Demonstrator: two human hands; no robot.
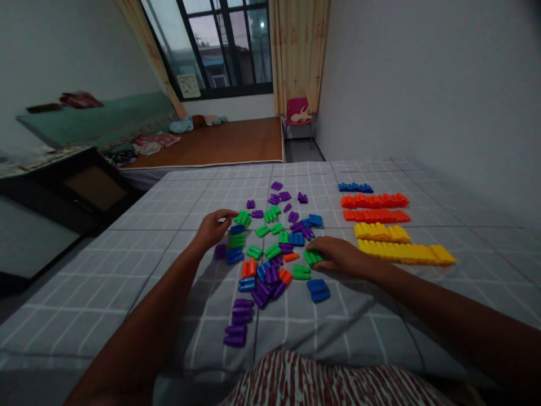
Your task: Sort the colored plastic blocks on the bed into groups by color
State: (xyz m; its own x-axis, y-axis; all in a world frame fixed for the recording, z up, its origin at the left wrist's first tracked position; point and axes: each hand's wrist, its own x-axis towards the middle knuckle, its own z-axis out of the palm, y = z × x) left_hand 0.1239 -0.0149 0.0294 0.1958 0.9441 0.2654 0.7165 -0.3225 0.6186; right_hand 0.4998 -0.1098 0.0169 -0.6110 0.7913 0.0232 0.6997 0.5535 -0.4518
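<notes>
Small glossy plastic pieces with paired rounded ridges lie scattered on a checked grey bed sheet. My left hand (214, 228) is closed, its fingertips pinching the edge of a green plastic piece (242, 219) at the left of the scatter. My right hand (336, 255) has its thumb and fingers around another green plastic piece (311, 258), partly covered by the fingers. Between the hands are more green pieces (273, 251), blue pieces (296, 239), purple pieces (262, 293) and a few orange pieces (249, 268), some overlapping.
To the right lie sorted rows: a blue row (355, 188), orange rows (375, 201) and yellow rows (406, 252). Purple pieces (235, 335) lie near the front. Beyond the sheet (147, 225) stand a brown-topped bed (236, 141), a red chair (297, 107) and a dark cabinet (71, 197).
</notes>
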